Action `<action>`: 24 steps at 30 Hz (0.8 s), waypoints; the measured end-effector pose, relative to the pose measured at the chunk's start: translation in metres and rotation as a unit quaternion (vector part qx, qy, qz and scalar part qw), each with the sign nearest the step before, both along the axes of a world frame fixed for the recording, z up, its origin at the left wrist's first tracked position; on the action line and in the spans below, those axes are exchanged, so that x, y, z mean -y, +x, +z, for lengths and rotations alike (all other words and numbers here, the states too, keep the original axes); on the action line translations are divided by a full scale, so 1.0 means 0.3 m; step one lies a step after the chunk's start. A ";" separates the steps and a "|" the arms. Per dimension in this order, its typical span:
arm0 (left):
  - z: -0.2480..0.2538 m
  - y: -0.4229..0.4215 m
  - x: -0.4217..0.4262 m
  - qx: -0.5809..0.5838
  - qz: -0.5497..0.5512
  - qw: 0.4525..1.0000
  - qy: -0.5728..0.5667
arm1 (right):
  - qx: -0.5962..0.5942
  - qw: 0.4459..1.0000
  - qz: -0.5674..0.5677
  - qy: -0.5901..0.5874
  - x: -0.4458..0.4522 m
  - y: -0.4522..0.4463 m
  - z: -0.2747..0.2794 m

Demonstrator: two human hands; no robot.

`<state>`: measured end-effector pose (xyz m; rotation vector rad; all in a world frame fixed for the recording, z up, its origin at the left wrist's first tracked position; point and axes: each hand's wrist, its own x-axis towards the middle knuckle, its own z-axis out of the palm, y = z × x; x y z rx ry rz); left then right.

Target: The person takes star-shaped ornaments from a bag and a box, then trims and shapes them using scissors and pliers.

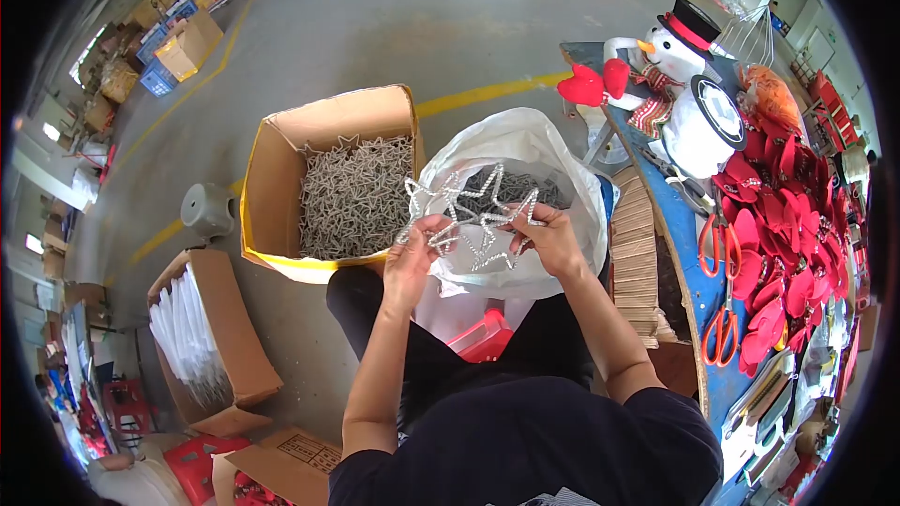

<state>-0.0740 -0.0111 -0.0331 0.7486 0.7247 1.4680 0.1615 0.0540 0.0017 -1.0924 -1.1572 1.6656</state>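
Several silver star outlines (494,189), which look like sparkly wire, are spread between my two hands. My left hand (412,258) pinches stars on the left side, fingers closed on their points. On the other side my right hand (548,238) grips a star between thumb and fingers. Both hands are over the near rim of a white plastic bag (511,131), which holds more grey stars (511,187). Left of the bag stands an open cardboard box (361,103) filled with small silver-grey stars (352,201). Exactly how many stars each hand holds is unclear.
To the right is a blue table (670,197) with a snowman figure (670,47), a white spool (698,131), orange-handled scissors (720,248) and red fabric pieces (778,215). At left are a grey stool (208,211) and a box of white-wrapped items (225,319).
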 end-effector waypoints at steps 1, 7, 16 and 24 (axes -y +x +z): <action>0.002 0.009 0.005 0.005 -0.010 1.000 0.015 | 0.006 1.000 0.008 0.006 0.006 -0.013 0.007; -0.058 0.029 0.033 -0.101 0.022 0.994 0.036 | 0.019 0.999 0.027 0.035 0.014 -0.050 -0.006; -0.086 0.003 0.041 -0.040 0.046 0.998 0.003 | 0.070 0.995 0.050 0.048 0.031 -0.086 0.012; -0.106 -0.070 0.033 -0.032 0.082 0.996 0.006 | 0.102 0.993 0.062 0.006 -0.070 -0.078 -0.010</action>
